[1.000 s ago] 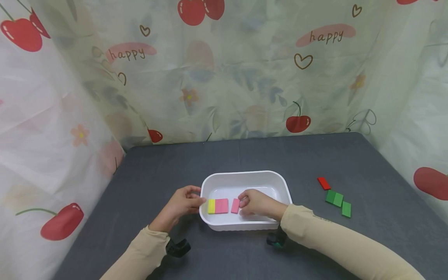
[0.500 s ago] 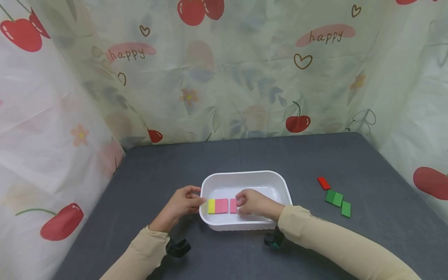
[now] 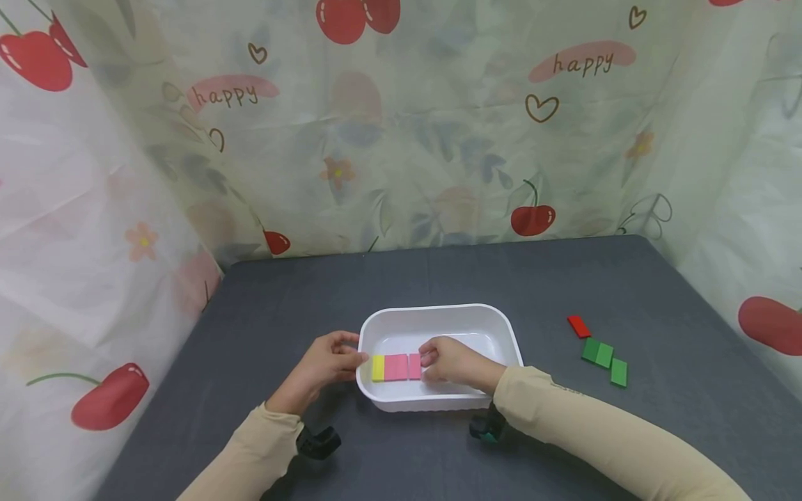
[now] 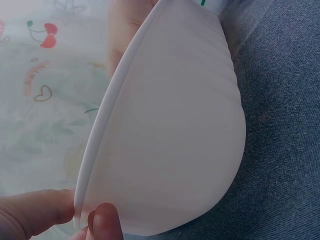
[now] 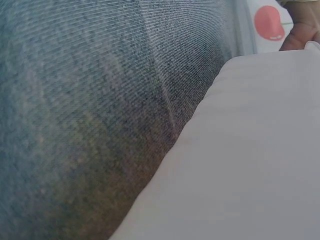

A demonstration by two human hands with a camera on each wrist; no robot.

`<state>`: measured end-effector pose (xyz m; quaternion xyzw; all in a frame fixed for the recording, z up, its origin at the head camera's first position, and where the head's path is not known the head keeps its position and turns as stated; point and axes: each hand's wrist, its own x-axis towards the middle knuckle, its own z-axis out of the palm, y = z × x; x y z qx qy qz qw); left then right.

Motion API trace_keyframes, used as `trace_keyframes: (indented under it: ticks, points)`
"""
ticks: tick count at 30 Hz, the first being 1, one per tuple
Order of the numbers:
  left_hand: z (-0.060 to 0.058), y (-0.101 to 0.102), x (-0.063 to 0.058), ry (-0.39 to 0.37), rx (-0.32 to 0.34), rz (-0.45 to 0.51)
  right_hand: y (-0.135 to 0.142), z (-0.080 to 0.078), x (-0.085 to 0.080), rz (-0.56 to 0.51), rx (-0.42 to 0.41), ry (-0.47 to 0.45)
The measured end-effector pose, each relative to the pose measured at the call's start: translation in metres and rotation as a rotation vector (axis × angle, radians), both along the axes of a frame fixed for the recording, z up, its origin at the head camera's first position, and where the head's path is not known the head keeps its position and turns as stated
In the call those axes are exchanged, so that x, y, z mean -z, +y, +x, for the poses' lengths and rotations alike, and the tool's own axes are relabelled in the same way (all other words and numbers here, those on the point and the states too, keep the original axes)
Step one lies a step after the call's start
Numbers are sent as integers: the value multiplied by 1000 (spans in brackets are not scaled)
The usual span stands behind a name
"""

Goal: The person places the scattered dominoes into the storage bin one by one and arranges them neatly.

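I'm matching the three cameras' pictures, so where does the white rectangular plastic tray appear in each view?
Head: the white rectangular plastic tray sits below centre, slightly right.
Left wrist: the tray fills the middle, outer wall showing.
Right wrist: the tray at lower right, cut off.
Shared landmark: the left hand at its rim.

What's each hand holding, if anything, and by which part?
Left hand pinches the white tray by its left rim. Right hand is at the rightmost pink tile, grip unclear.
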<state>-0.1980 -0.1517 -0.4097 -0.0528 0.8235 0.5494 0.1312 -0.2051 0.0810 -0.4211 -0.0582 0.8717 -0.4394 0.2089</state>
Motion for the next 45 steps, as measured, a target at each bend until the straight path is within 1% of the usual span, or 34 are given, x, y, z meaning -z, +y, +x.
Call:
trace_keyframes:
  ticks: [4, 10, 24, 31, 37, 45]
  points:
    - [-1, 0, 1, 0, 0, -1, -1, -2, 3, 1, -2, 4]
    - [-2, -1, 1, 2, 4, 15, -1, -1, 1, 8, 3, 3]
    - [-1, -1, 0, 3, 5, 16, -3, -1, 1, 13, -2, 15]
    - [-2, -1, 2, 1, 3, 8, 3, 0, -1, -4, 2, 17]
    - [-1, 0, 2, 2, -2, -8, 13, 4, -10, -47, 7, 20]
    - [-1, -1, 0, -7, 1, 10, 33, 8, -28, -86, -59, 93]
